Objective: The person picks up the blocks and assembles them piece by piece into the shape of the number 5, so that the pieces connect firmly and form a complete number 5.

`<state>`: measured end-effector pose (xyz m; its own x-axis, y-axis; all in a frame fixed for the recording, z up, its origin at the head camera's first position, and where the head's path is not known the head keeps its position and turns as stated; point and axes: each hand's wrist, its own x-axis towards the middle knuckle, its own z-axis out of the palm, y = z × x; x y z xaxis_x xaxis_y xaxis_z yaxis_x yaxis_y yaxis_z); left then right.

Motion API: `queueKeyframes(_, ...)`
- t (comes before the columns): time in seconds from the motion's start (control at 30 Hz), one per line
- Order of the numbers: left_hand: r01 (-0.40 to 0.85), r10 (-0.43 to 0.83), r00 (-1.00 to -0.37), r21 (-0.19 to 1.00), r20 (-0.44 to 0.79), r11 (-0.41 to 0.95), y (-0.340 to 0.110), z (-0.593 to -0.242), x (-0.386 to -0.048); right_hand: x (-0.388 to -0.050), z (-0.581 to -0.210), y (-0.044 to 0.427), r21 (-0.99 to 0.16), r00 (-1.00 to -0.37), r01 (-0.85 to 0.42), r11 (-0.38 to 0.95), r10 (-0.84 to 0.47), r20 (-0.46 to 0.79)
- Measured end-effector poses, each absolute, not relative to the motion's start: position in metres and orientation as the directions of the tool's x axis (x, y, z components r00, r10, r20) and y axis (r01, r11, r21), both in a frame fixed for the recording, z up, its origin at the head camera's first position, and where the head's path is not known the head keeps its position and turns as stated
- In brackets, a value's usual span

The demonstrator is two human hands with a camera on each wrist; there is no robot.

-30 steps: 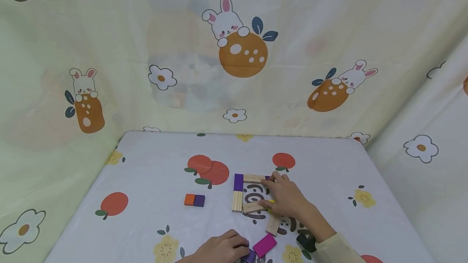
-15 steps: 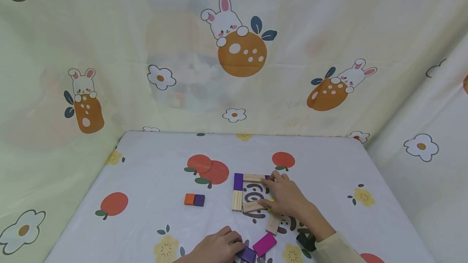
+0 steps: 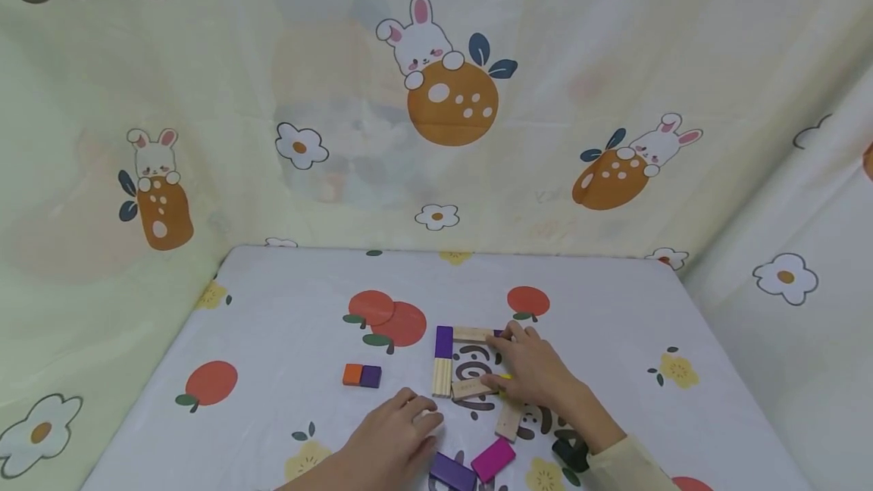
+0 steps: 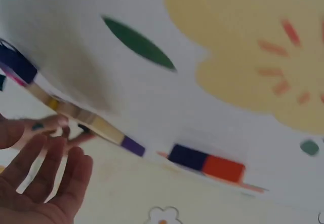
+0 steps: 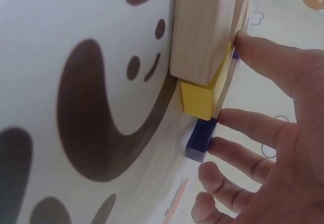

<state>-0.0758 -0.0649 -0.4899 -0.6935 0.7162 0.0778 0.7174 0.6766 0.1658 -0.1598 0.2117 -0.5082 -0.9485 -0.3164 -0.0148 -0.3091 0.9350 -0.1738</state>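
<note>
In the head view my left hand (image 3: 395,434) hovers near the table's front with relaxed fingers and nothing in them. To its right lies a purple block (image 3: 453,471), apart from the fingertips, beside a magenta block (image 3: 493,459). My right hand (image 3: 539,366) rests across a ring of blocks: its thumb touches a plain wooden block (image 3: 475,388), and its forefinger reaches the far side. The right wrist view has extended fingers at a dark purple block (image 5: 201,139), close to a yellow block (image 5: 198,99). The left wrist view also finds the left hand (image 4: 48,181) unfilled.
A purple block (image 3: 444,342) and a wooden block (image 3: 442,378) form the ring's left side. Further left, an orange block (image 3: 352,374) touches a purple one (image 3: 371,376). One wooden block (image 3: 508,420) slants toward the magenta block. Something dark green (image 3: 571,453) lies by the right sleeve.
My left hand has let go of the purple block near the front edge and moved up and left, away from it. The right hand has kept its place on the ring.
</note>
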Motion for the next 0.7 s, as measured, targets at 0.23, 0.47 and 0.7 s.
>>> queueKeyframes(0.23,0.557,0.547,-0.83,0.1,0.113,0.825,-0.082,-0.486,-0.098,-0.159,-0.508,0.213,-0.179,-0.949,-0.307,0.935,-0.316,-0.021)
queueKeyframes(0.47,0.445,0.432,-0.891,0.082,0.137,0.892,-0.115,-0.488,-0.115,-0.159,-0.507,0.212,-0.176,-0.947,-0.312,0.934,-0.319,-0.014)
queueKeyframes(0.7,0.372,0.373,-0.928,0.144,0.026,0.917,-0.129,-0.495,-0.123,-0.159,-0.508,0.212,-0.177,-0.946,-0.317,0.932,-0.324,-0.013)
